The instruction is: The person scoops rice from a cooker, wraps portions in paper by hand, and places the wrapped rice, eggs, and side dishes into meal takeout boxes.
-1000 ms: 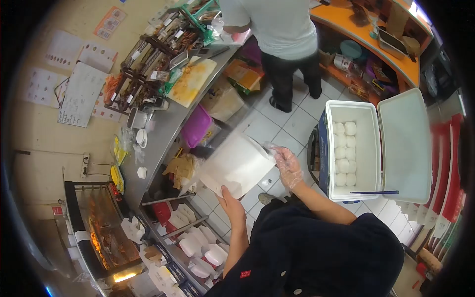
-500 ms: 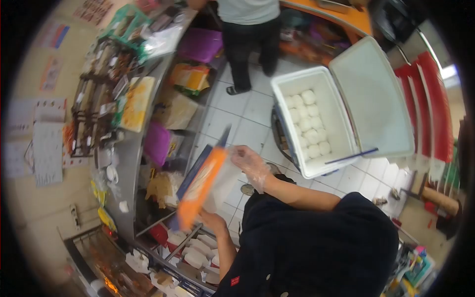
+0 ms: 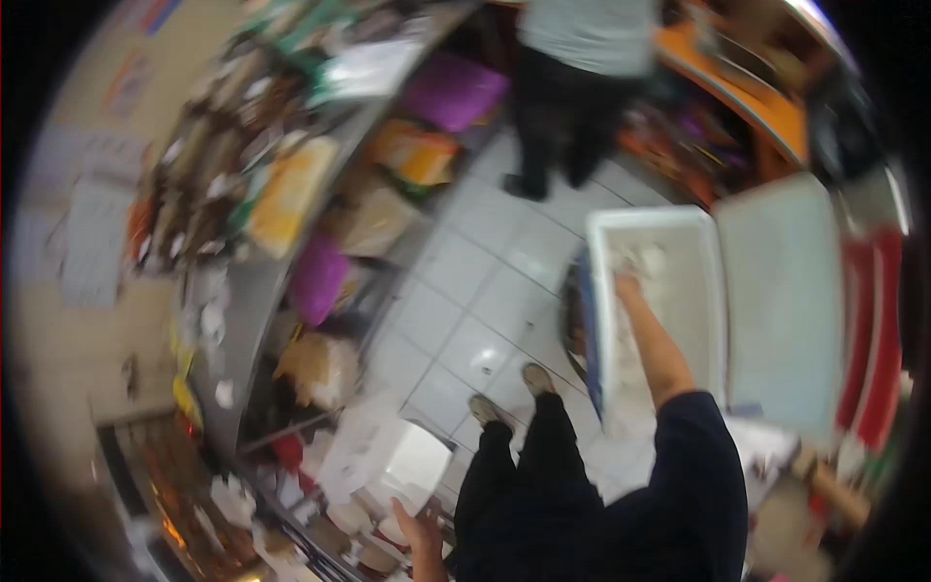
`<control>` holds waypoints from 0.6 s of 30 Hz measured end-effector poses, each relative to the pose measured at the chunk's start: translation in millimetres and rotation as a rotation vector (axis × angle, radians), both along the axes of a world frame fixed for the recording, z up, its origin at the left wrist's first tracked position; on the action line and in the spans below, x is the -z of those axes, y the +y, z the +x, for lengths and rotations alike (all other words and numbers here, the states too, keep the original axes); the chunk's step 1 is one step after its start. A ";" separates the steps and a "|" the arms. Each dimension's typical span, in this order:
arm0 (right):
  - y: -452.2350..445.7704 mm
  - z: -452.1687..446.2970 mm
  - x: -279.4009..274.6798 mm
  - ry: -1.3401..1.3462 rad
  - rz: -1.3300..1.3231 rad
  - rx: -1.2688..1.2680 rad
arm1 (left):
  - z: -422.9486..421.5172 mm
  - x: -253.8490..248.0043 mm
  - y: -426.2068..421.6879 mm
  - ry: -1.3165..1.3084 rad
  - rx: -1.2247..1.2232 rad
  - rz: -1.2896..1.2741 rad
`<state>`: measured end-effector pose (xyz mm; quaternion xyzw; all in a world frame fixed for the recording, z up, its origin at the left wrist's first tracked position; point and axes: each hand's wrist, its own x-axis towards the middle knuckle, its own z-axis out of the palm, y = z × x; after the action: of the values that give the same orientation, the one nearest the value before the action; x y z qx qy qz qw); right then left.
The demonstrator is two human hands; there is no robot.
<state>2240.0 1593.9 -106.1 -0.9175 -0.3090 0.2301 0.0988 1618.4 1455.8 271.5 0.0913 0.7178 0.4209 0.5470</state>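
A paper carton with a white inside (image 3: 417, 470) tilts at the lower middle. My left hand (image 3: 419, 535) grips its near edge, the thumb up along the side. My right arm reaches down into a white cooler box (image 3: 718, 291) that stands with its lid (image 3: 781, 301) swung back. Against the pale round balls (image 3: 652, 260) inside, my right hand (image 3: 628, 283) is low and blurred. Its fingers do not show clearly, and whether it holds a ball cannot be made out. My forearm hides part of the cooler's contents.
A steel counter (image 3: 257, 335) with shelves below runs along the left. A person in dark trousers (image 3: 553, 107) stands at the far end, beside an orange counter (image 3: 732, 87). White tiled floor (image 3: 441, 335) lies between. Several boxes fill a rack at the lower left.
My right hand has left the carton and gone into the cooler. The carton has turned from its orange side to its white inside and is lower. My view has shifted.
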 end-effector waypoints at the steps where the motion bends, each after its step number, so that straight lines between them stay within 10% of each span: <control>1: 19.4 1.6 14.6 -0.039 -0.044 -0.100 | 6.9 2.7 -5.3 0.014 -0.044 -0.066; 9: 168.6 28.3 16.1 -0.116 0.062 -0.488 | 2.7 19.8 -61.4 0.000 -0.215 -0.079; 18: 188.9 -27.4 -154.0 -0.099 0.555 -0.349 | -27.1 52.2 -85.7 -0.126 -0.114 -0.001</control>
<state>2212.5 1782.7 47.9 -0.7988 -0.5168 0.1058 0.2891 1591.4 1370.2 219.2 0.0231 0.6861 0.4560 0.5663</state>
